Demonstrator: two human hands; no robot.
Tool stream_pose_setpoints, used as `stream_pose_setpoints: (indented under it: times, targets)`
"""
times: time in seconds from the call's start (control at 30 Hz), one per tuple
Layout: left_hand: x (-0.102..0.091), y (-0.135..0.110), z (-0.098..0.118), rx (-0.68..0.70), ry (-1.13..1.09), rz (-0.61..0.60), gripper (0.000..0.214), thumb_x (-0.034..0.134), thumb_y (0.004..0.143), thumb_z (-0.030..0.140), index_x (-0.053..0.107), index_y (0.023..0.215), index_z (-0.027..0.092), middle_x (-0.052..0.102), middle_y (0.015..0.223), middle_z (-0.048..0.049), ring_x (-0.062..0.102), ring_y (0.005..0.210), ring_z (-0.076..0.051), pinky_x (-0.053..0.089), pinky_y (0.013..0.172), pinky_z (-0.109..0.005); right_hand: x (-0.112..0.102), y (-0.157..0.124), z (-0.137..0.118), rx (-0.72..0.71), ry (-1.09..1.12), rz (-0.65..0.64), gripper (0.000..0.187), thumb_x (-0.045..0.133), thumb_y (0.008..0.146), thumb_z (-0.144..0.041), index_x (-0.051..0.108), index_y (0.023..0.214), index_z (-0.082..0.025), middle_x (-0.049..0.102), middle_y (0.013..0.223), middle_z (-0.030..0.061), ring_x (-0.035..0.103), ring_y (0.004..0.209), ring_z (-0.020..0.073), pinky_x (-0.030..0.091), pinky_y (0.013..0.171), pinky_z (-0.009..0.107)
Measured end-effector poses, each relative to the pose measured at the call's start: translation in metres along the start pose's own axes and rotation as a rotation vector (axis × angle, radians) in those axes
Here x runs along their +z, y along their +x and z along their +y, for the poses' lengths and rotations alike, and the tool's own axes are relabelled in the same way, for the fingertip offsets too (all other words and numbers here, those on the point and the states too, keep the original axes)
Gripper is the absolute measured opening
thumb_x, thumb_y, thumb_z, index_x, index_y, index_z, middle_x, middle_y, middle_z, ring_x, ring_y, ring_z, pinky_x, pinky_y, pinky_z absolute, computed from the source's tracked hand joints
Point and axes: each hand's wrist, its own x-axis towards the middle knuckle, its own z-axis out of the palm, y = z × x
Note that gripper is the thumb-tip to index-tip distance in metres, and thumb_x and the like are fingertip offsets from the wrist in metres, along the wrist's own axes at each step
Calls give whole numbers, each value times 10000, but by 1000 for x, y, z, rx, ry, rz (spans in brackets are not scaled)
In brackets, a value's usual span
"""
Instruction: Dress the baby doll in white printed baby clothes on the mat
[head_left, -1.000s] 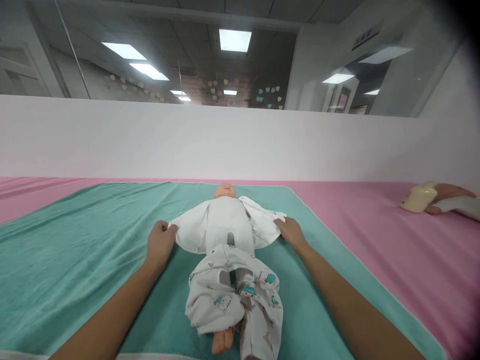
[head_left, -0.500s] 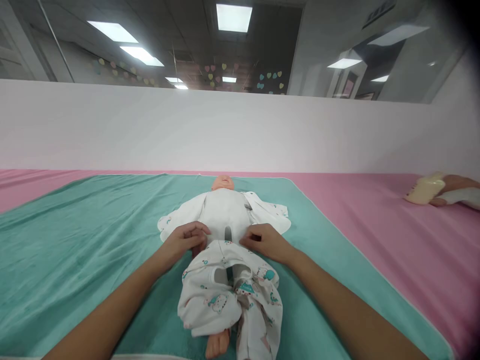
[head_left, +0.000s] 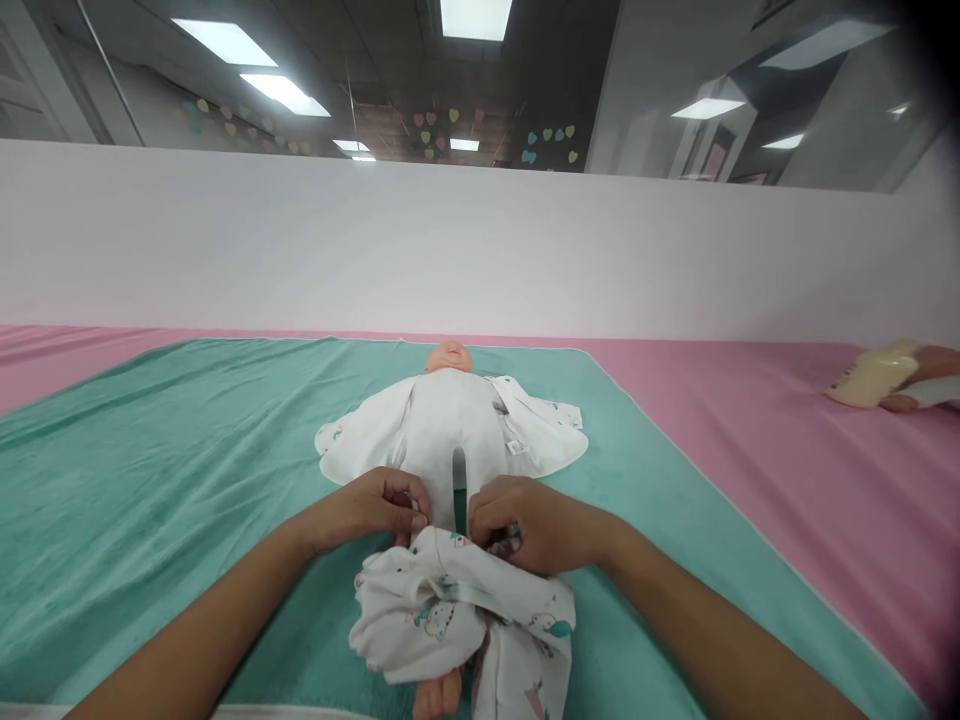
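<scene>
A baby doll (head_left: 450, 357) lies on its back, head away from me, one foot (head_left: 437, 695) showing at the near end. White clothing (head_left: 442, 430) covers its torso, with sleeves and flaps spread to both sides. Printed white baby pants (head_left: 431, 630) are bunched over its legs. My left hand (head_left: 386, 505) is closed in a pinch at the left of their waistband. On the other side, my right hand (head_left: 529, 520) has its fingers curled round the waistband cloth. A dark slit (head_left: 460, 490) shows between the hands at the doll's lower body; what it is, I cannot tell.
A teal blanket (head_left: 187, 480) lies under the doll on a pink sheet (head_left: 750, 440). Behind runs a low white wall (head_left: 375, 240) with glass above it. At the far right, partly cut off, is a pale yellow object (head_left: 870, 378) beside another doll's limb (head_left: 934, 365).
Both hands have come nearer to me and lower on the doll. The pants' waistband has come down with them and bunched up; more of the dark slit shows.
</scene>
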Motion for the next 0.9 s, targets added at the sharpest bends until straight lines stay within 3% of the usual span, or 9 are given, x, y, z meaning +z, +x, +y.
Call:
stream_pose_setpoints:
  times: [0.13,0.2,0.3,0.43,0.57,0.67,0.8,0.9]
  targets:
    - [2,0,1,32,-15,17,127,676,693,229,651,769,131,638,687,-11,558,622,-130,425,585,-223,11,4,7,189,62,300,118,536,777,-211,490,675,-174,475,621,-52,385,579,81,282,550,217]
    - [4,-1,5,44,-14,1,105,672,689,210,657,760,134,643,712,-11,572,671,-152,431,611,-235,13,7,10,258,215,456,151,522,786,-222,438,669,-175,427,622,-54,363,591,81,276,544,209]
    - [9,-5,12,72,50,-111,67,655,698,198,669,724,137,623,675,4,548,663,-149,423,623,-238,14,10,12,296,483,584,160,518,790,-217,410,679,-178,383,635,-56,342,603,79,285,546,198]
    - [10,-9,14,112,182,-229,116,633,725,231,667,662,140,568,626,18,461,608,-110,384,595,-217,16,13,14,284,761,566,197,577,785,-258,413,707,-182,392,646,-57,332,591,76,273,534,199]
    - [6,-9,5,47,217,-224,124,639,705,251,651,649,141,486,568,17,406,555,-103,344,522,-219,18,15,14,218,975,526,283,679,736,-281,413,749,-186,483,729,-40,409,627,80,321,569,209]
    - [4,-9,-1,29,146,-178,120,664,679,258,658,687,138,507,593,2,437,561,-117,355,511,-226,17,13,13,184,1040,528,305,715,713,-264,426,771,-186,525,772,-27,456,654,87,360,599,219]
    - [4,-6,-2,186,-66,-32,149,688,678,268,604,678,145,582,775,-32,521,641,-141,395,532,-232,13,11,11,162,1076,524,293,735,693,-236,467,799,-180,539,819,-13,486,700,96,383,628,226]
    - [3,-3,-4,228,-158,95,176,663,727,262,531,674,159,550,675,-1,494,575,-109,368,502,-213,9,10,11,197,1084,515,256,713,718,-269,489,797,-175,511,769,-23,455,650,79,355,587,211]
